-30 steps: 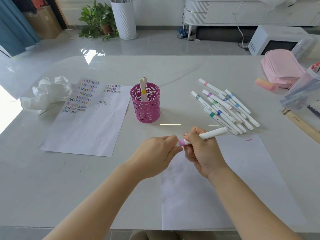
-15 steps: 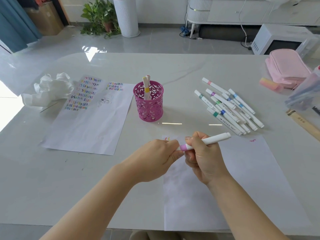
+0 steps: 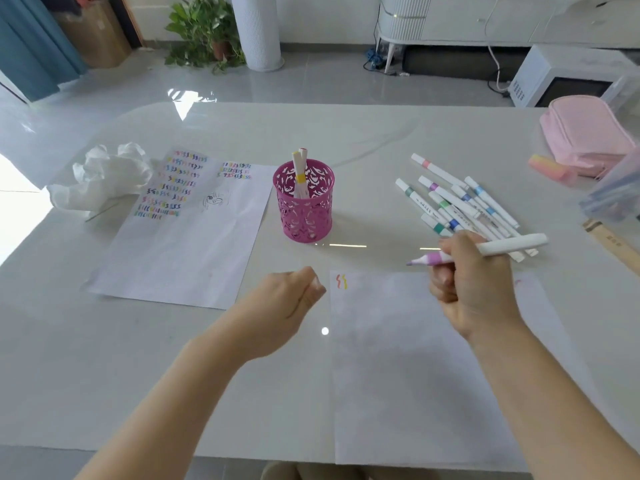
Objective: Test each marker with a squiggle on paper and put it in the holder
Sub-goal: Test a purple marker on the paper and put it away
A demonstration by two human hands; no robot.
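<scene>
Marker uncapped, tip pointing left, gripped in your right hand above the far edge of the paper. Your left hand is curled; whether it holds a cap cannot be told. Lower the tip beside the existing squiggles, stroke lightly, then drop the marker in the holder.

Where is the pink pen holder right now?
In the head view the pink pen holder stands on the table a little left of centre, between the squiggle-covered sheet on its left and the pile of loose markers on its right.
</scene>
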